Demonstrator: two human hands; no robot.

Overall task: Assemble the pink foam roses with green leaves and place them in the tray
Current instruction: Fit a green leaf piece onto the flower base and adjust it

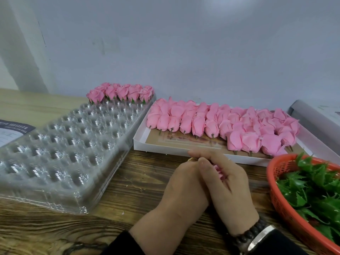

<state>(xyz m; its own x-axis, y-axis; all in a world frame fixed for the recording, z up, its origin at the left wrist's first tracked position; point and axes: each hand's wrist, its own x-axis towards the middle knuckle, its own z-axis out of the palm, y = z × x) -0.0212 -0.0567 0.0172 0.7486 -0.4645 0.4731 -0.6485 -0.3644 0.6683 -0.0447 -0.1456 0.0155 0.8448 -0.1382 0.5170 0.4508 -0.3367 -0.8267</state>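
My right hand (228, 183) curls round a pink foam rose (219, 173), of which only a few petals show between the fingers. My left hand (184, 183) presses against it from the left, fingers curled at the rose; what they hold is hidden. A clear plastic tray (60, 155) with many round cells lies at the left. Several finished roses with green leaves (119, 92) stand in its far row. A white box (139, 144) behind my hands holds several bare pink roses (220, 124) lying on their sides. Green leaves (316, 188) fill a red basket (283, 205) at the right.
Everything sits on a wood-grain table (139, 183) against a pale wall. A printed paper (11, 133) lies under the tray's left edge. A grey roll (312, 118) lies at the far right behind the box.
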